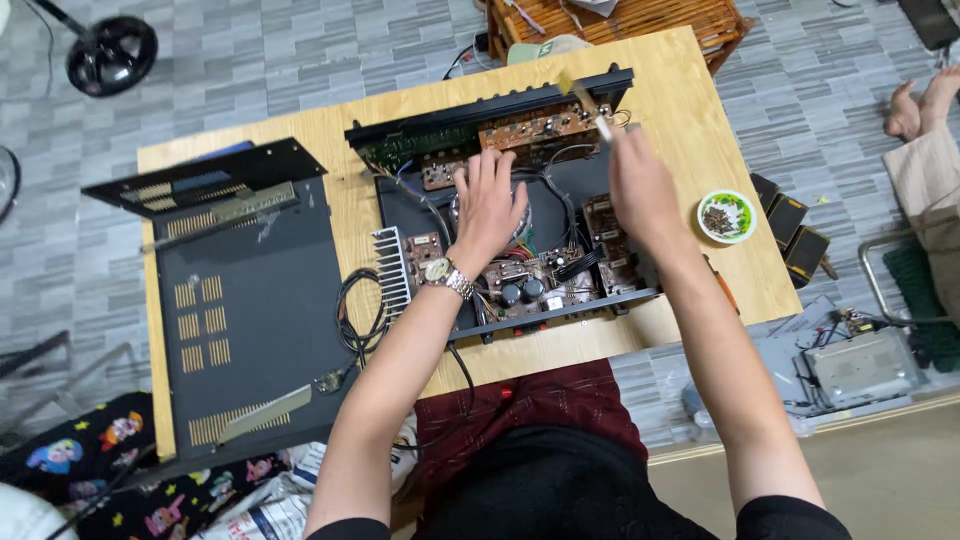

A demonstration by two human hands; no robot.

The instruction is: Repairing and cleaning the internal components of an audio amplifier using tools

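Resting flat, fingers spread, the left hand (pixel 490 205) presses the amplifier (pixel 510 225); the right hand (pixel 640 190) pinches a brush (pixel 585 100) above it.

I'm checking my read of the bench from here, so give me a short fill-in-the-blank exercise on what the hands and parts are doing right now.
1. The left hand, with a silver wristwatch, rests palm-down inside the opened black ____ chassis of circuit boards.
2. The right hand holds a thin pale-handled brush in its ____.
3. The removed black vented metal cover lies to the ____ of the chassis on the wooden table.
4. The small green-rimmed round dish holds dark ____.

Missing words: amplifier; grip; left; screws
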